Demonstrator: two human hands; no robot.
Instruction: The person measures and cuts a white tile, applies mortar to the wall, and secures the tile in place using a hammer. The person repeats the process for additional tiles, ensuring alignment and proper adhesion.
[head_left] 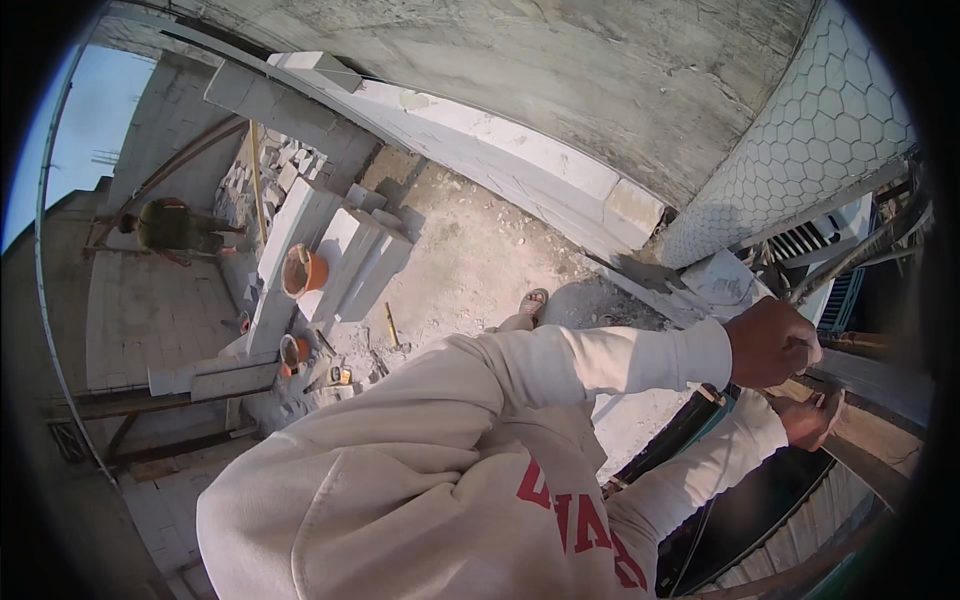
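Observation:
At the right, beside a weathered wooden board (872, 445), my left hand (772, 342) is closed, its fingers curled round something I cannot make out. Just below it, my right hand (810, 422) grips the edge of a wooden piece at that board. Both arms reach across in pale sleeves. A grey ledge (890, 385) runs beside the hands. Dark openings and a dark, long object (665, 440) with a teal edge lie beneath the forearms.
Hexagonal mesh (800, 150) lines the upper right by a concrete wall (600, 70). Pale blocks (350, 260), orange buckets (313, 272), a yellow-handled tool (390, 325) and rubble occupy the floor (450, 270). A co-worker (170, 225) stands at left. My sandalled foot (532, 303) is on the floor.

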